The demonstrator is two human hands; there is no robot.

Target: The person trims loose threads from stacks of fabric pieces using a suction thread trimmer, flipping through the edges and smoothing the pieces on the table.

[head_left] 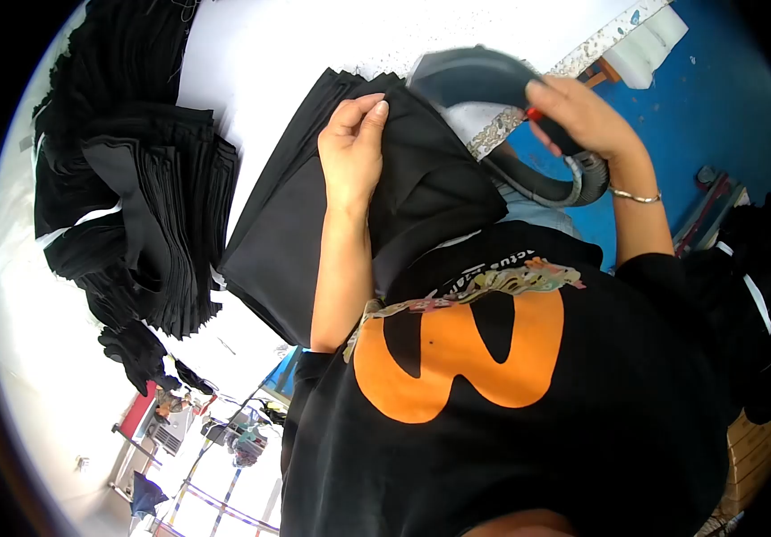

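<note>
Head view, and from where I stand the left hand (352, 148) pinches the upper part of the black fabric (430, 170), thumb against forefinger. That cloth lies in folds across the white tabletop (264, 45), reaching toward the wearer's shirt (457, 358). The right hand (587, 116) is wrapped around a dark handheld tool (475, 79), its curved end blurred near the cloth; I can't tell whether they touch. A ribbed hose (593, 179) loops beneath that hand. Pleated stacks of black cloth (170, 215) sit to the left.
</note>
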